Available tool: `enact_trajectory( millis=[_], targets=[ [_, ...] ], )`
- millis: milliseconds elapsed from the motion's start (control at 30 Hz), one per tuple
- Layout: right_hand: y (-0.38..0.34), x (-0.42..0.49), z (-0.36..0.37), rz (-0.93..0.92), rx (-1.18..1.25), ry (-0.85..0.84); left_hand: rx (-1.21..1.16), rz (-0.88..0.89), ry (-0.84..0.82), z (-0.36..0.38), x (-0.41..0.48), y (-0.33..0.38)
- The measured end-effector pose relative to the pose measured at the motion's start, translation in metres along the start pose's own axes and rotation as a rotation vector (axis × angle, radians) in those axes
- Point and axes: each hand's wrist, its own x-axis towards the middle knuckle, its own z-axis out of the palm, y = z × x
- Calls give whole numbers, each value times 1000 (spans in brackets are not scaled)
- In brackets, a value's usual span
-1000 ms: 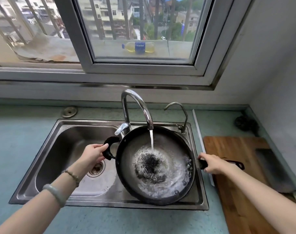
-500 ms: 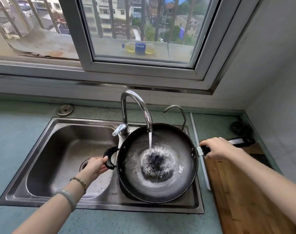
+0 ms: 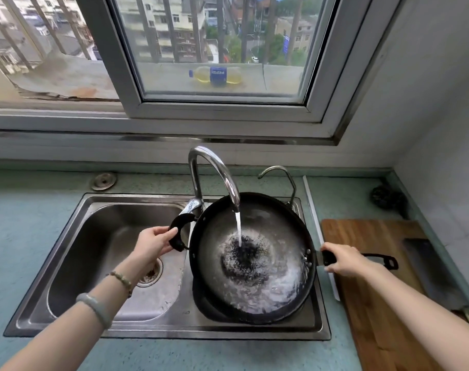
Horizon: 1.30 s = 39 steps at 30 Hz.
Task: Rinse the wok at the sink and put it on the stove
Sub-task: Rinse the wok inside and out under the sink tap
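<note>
A black wok (image 3: 276, 226) hangs over the right basin of the steel sink (image 3: 67, 269), under the chrome tap (image 3: 214, 167). A stream of water falls into the wok's middle and froths toward its lower right side. My left hand (image 3: 153, 243) grips the wok's black loop handle on the left. My right hand (image 3: 346, 259) holds the long black handle on the right, over the edge of the cutting board. No stove is in view.
A wooden cutting board (image 3: 375, 303) lies right of the sink with a cleaver (image 3: 431, 274) on it. A small second tap (image 3: 279, 175) stands behind the wok. A dark scrubber (image 3: 386, 196) sits in the back right corner. The window frame (image 3: 201, 108) runs above the counter.
The wok has tipped so its right side is lower, and the water has sloshed to the lower right. My right hand came down toward the board and my left hand rose.
</note>
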Motion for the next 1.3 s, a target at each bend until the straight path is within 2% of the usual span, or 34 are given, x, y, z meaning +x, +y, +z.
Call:
enact_trajectory(
  millis=[200, 300, 400, 533, 700, 867, 1000, 1133, 1300],
  targets=[
    [2, -10, -36, -16, -40, -89, 9, -151, -10, 1, 4, -22],
    [-2, -18, -58, -24, -131, -65, 7, -232, -19, 4, 6, -39],
    [-7, -29, -75, -22, -266, 36, -9, -274, -36, 10, 9, -50],
    [-6, -35, -80, -22, -323, 178, -75, -256, -47, 21, 6, -50],
    [1, -27, -54, 4, -278, 268, -88, -107, 12, 20, -2, -29],
    [-1, -18, -15, -7, -6, 147, -39, 49, 20, 4, 0, 0],
    [-7, -17, -2, -12, 112, 20, -7, 59, 30, -4, -1, 7],
    [-5, -19, -15, -42, 79, -76, 17, -59, 33, -10, 1, -9],
    [-6, -35, -57, -82, -70, -100, -3, -250, 54, -4, 8, -47]
  ],
)
